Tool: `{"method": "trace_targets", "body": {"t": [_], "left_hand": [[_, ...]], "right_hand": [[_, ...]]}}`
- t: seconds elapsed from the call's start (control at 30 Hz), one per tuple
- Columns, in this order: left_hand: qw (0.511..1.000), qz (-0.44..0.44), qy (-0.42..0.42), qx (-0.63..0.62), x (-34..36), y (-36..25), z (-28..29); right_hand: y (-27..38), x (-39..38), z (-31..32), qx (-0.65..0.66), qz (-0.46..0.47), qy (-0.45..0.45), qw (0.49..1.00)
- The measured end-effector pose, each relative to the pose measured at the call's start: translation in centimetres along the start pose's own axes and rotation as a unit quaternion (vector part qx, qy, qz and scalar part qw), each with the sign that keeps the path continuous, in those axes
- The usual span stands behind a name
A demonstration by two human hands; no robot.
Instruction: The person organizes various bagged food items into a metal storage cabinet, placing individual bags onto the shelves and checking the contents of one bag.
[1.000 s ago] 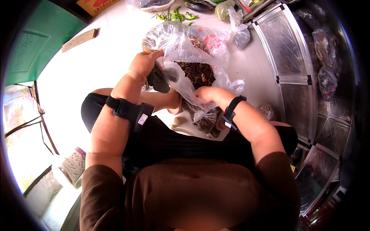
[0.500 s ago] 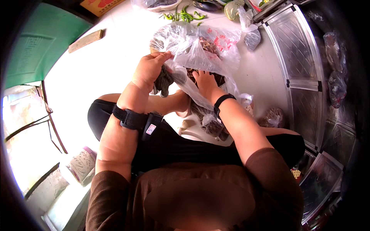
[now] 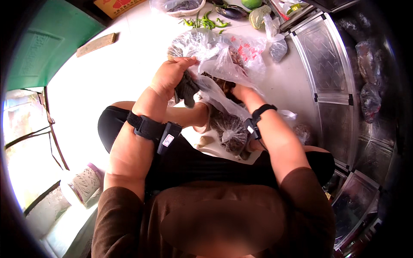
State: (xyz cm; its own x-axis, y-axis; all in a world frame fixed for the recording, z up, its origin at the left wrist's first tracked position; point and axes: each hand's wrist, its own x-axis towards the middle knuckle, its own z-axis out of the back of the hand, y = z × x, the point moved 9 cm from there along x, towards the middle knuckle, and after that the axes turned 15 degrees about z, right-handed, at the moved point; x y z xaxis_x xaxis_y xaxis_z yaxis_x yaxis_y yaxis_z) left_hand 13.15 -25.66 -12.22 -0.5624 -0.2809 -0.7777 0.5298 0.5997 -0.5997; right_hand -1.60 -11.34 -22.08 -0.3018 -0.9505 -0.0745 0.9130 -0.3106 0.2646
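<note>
We see a brown short-sleeved top (image 3: 223, 194) at lower centre, black bottoms (image 3: 198, 168), and 2 black straps (image 3: 144, 127) with small boxes (image 3: 168, 138).

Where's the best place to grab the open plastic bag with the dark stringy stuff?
Probably the left edge of the plastic bag, pinched from the left, where the left hand is: the thin film gathers into folds there. The opening faces up, with the right hand reaching in at the dark stringy stuff, so it seems poorer to grip.

Red writing is seen on clear bag (image 3: 238, 49); print on orange box (image 3: 116, 7), bag's upper left; script on pale canister (image 3: 81, 185), lower left.
</note>
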Motion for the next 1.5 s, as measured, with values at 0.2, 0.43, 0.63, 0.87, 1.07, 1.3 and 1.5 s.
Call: {"method": "trace_targets", "body": {"t": [0.2, 0.43, 0.63, 0.87, 1.07, 1.3, 1.5], "left_hand": [[1.000, -0.008, 0.005, -0.005, 1.0, 0.6, -0.5], [0.994, 0.074, 0.069, -0.037, 0.7, 1.7, -0.5], [0.986, 0.084, 0.125, -0.065, 1.0, 2.1, -1.0], [0.972, 0.050, 0.201, -0.110, 0.2, 1.4, -2.2], [0.968, 0.019, 0.241, -0.072, -0.9, 1.1, -2.3], [0.961, -0.043, 0.268, -0.044, -1.9, -0.1, -3.0], [0.964, -0.072, 0.250, -0.047, -1.9, -0.6, -2.2]], "right_hand": [[-4.1, -2.9, 2.9, 0.566, -0.190, -0.001, 0.802], [-4.2, -3.9, 5.8, 0.696, -0.214, -0.080, 0.681], [-3.9, -4.8, 6.4, 0.698, -0.223, -0.080, 0.676], [-3.8, -4.8, 6.2, 0.712, -0.199, -0.073, 0.670], [-0.5, -4.1, 6.4, 0.573, -0.120, -0.010, 0.811], [-0.7, -5.6, 7.6, 0.388, -0.160, 0.070, 0.905], [3.2, -8.4, 20.5, -0.120, 0.010, -0.148, 0.982]]}}
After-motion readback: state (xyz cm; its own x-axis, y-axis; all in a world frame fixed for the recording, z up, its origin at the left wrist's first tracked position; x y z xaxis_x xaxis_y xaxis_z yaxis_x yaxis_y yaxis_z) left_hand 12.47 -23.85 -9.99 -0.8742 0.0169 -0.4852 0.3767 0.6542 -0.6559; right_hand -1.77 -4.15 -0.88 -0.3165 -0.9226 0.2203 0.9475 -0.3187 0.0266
